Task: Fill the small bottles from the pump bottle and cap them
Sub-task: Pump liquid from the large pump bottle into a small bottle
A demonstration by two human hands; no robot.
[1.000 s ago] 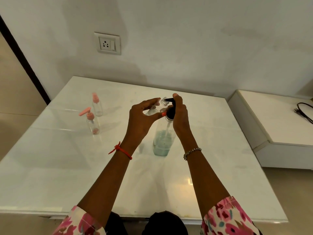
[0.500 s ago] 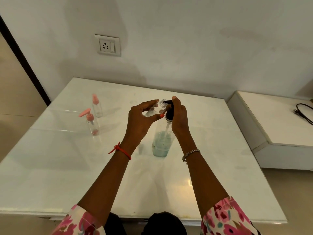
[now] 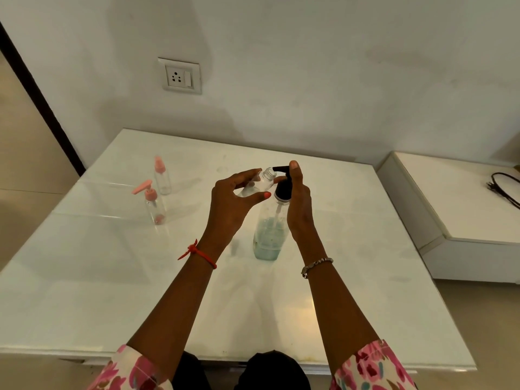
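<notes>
- On my feed, the left hand [image 3: 230, 205] pinches the small bottle [image 3: 260, 184] between thumb and fingers. It is lifted clear of the desk [image 3: 112, 277] and tilted, with its uncapped mouth pointing up and to the right.
- I see that mouth right at the spout tip of the black pump head [image 3: 282, 188]. I cannot tell whether the two touch.
- The right hand [image 3: 299, 205] is curled round the neck of the pump bottle [image 3: 268, 235], with one fingertip lying on top of the pump head.
- The pump bottle stands upright near the middle of the desk. It is clear, with pale blue-green liquid in its lower part and the dip tube showing through.
- I cannot make out whether the small bottle holds any liquid.
- To the left, well apart from both hands, I count two more little bottles standing on the desk. The pink-pump bottle [image 3: 153, 205] is nearer me and the pink-capped bottle [image 3: 162, 177] is just behind it; both have their tops on.
- A red thread [image 3: 197, 253] circles the left wrist and a bracelet [image 3: 316, 263] the right.
- A wall socket [image 3: 181, 76] sits above the desk, and a black cable [image 3: 503, 188] lies on the white cabinet [image 3: 464, 215] to the right.
</notes>
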